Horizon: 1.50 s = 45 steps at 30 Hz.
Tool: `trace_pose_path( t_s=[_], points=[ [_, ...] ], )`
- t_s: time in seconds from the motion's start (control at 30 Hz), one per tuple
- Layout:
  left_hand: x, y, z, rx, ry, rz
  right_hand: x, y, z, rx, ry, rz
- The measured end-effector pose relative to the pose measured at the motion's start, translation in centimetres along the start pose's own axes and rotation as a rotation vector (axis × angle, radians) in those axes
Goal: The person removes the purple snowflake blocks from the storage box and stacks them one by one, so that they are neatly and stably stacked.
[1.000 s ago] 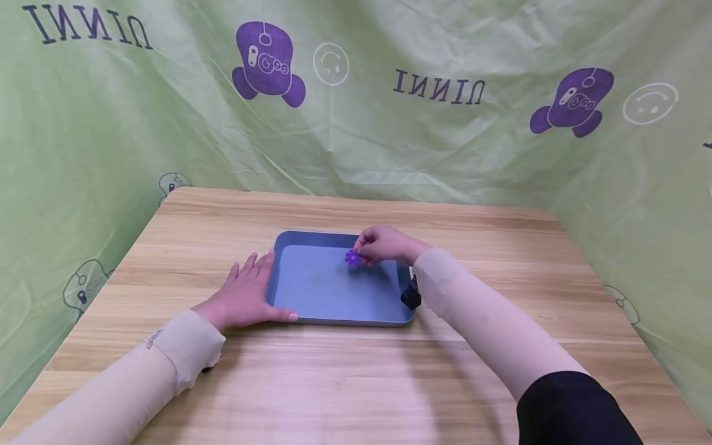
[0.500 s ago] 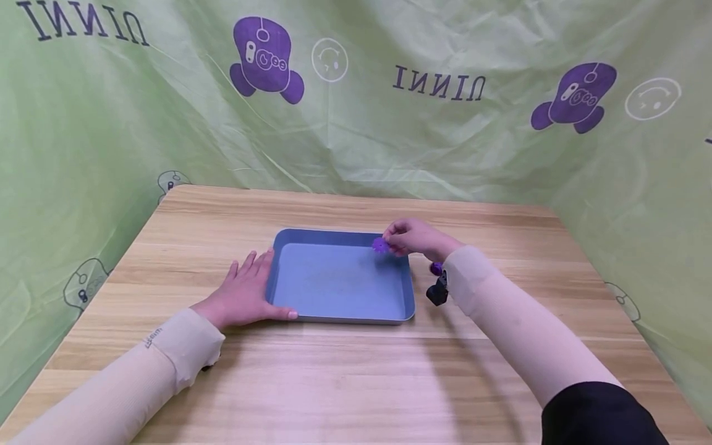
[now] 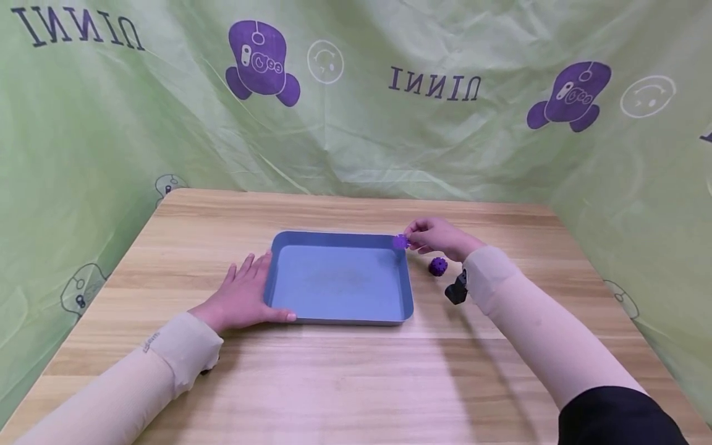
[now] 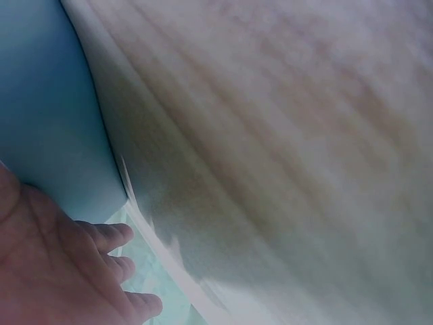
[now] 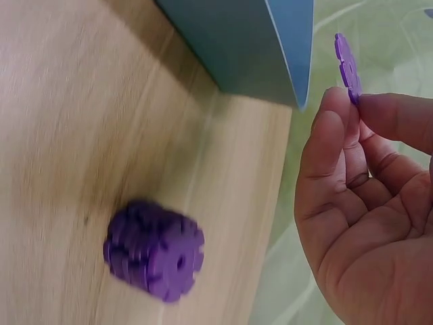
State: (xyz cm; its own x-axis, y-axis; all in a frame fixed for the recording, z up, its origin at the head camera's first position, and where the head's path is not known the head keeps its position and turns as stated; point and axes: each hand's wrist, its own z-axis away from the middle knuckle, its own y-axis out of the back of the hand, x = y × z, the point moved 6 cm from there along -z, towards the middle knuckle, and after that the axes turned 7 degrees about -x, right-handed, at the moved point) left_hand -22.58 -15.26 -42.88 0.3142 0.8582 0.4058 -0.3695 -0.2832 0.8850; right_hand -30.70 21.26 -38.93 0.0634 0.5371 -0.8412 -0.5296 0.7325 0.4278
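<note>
Between thumb and fingertips my right hand (image 3: 436, 237) pinches a thin purple snowflake disc (image 5: 347, 68), held above the back right corner of the blue tray (image 3: 339, 281). On the table just right of the tray stands a stack of purple snowflake discs (image 5: 155, 250), notched at the rims with a small centre hole on top. My left hand (image 3: 247, 295) rests against the tray's left side, fingers spread and the thumb along the front rim. In the left wrist view, that hand's palm (image 4: 54, 264) shows beside the tray wall.
The wooden table (image 3: 345, 377) reaches to a green printed curtain (image 3: 356, 142) at the back and sides. A small black device (image 3: 457, 289) hangs at the right cuff.
Holding the disc, my right hand has moved right from over the tray's middle to its back right corner. The stack behind the wrist has come into sight. My left hand stays put.
</note>
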Motion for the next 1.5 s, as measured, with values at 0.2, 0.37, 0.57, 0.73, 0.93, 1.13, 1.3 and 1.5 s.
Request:
trace_pose_path(
  t_s=[0.2, 0.37, 0.57, 0.73, 0.93, 1.13, 1.3, 1.5],
  points=[
    [-0.3, -0.2, -0.1, 0.001, -0.003, 0.001, 1.0, 1.5, 1.0, 0.02, -0.012, 0.021],
    [-0.4, 0.1, -0.2, 0.005, -0.006, -0.007, 2.1, 2.6, 1.9, 0.035, -0.034, 0.048],
    [-0.5, 0.1, -0.3, 0.0, -0.003, -0.005, 3.4, 3.5, 2.9, 0.048, -0.083, 0.068],
    [-0.5, 0.3, -0.3, -0.003, -0.001, -0.011, 4.2, 4.1, 3.5, 0.054, -0.119, 0.084],
    [-0.3, 0.5, -0.3, 0.0, -0.001, -0.016, 4.9, 4.3, 3.9, 0.048, -0.147, 0.112],
    [-0.1, 0.3, -0.3, -0.005, -0.005, -0.004, 5.6, 4.4, 4.3, 0.043, -0.158, 0.111],
    [-0.1, 0.2, -0.3, -0.005, -0.003, 0.0, 5.8, 4.2, 4.4, 0.026, -0.154, 0.114],
    [-0.3, 0.0, -0.3, -0.013, 0.0, 0.001, 6.2, 3.9, 4.5, 0.017, -0.168, 0.096]
  ],
)
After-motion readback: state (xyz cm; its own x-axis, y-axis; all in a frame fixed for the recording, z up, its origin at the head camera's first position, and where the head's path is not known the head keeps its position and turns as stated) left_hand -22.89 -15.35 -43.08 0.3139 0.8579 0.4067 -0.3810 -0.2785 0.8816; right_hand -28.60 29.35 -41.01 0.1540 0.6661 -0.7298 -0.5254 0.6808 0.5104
